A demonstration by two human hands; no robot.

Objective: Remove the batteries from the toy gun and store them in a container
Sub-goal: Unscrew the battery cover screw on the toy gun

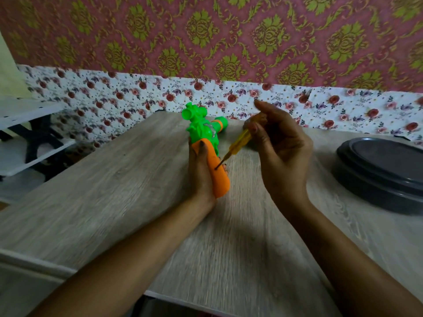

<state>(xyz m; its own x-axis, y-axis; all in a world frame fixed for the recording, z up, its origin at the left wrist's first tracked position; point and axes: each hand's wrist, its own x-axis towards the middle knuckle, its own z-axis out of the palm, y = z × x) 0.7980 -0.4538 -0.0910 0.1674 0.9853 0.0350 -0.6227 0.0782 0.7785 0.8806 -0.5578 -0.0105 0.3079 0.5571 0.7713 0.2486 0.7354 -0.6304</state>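
**Getting the battery cover screw out of the toy gun**

The toy gun (201,126) is in the middle of the wood-grain table (137,191), with the green barrel pointing to the far side and the orange handle toward the near edge. The left hand (199,177) is wrapped around the orange handle from the left, one finger laid over the top. The right hand (281,152) pinches the yellow screwdriver (239,143) high on its handle. The tip sits on a small dark spot on the orange part, which I'd guess is the battery cover screw. No batteries on show yet, so this looks like early days.

Tips for this bit: keep the driver lined up straight with the screw, not leaning. Push down while turning so it doesn't slip out and chew the soft plastic. A firm left grip stops the gun twisting. Catch the tiny screw when it comes loose, it'll roll. The dark container (380,172) sits well off at the right edge with its lid on, so that'll need opening first.
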